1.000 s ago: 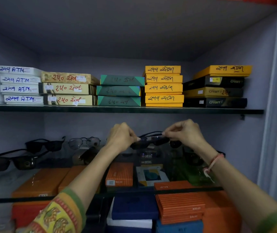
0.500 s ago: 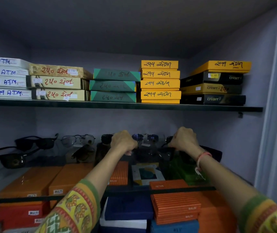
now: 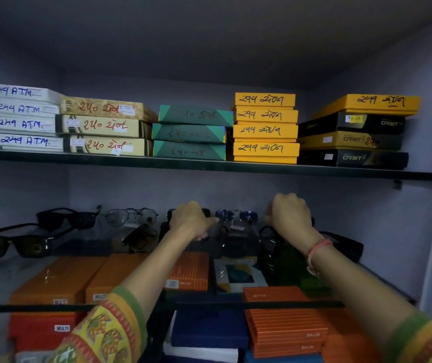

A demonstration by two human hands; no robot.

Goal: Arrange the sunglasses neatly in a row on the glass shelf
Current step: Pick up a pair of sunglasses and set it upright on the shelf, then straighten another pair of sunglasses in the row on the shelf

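A pair of sunglasses with blue mirrored lenses (image 3: 235,215) and a small tag stands at the back of the glass shelf (image 3: 296,305), lenses facing me. My left hand (image 3: 191,220) is curled at its left end, a fingertip on the rim. At its right end, my right hand (image 3: 289,214) is closed; the grip itself is hidden. Along the shelf to the left lie black sunglasses (image 3: 13,244), another black pair (image 3: 68,218) and clear aviator glasses (image 3: 131,216). A dark pair (image 3: 345,244) lies right of my right wrist.
Orange boxes (image 3: 57,281) and a navy box (image 3: 209,328) show through and below the glass. An upper shelf (image 3: 209,165) carries stacks of labelled white, beige, green, yellow and black boxes. The cabinet's right wall (image 3: 419,205) is close to my right arm.
Both hands have gone from holding the sunglasses up in front of me to reaching forward and down to the back of the glass shelf. The view has tilted slightly.
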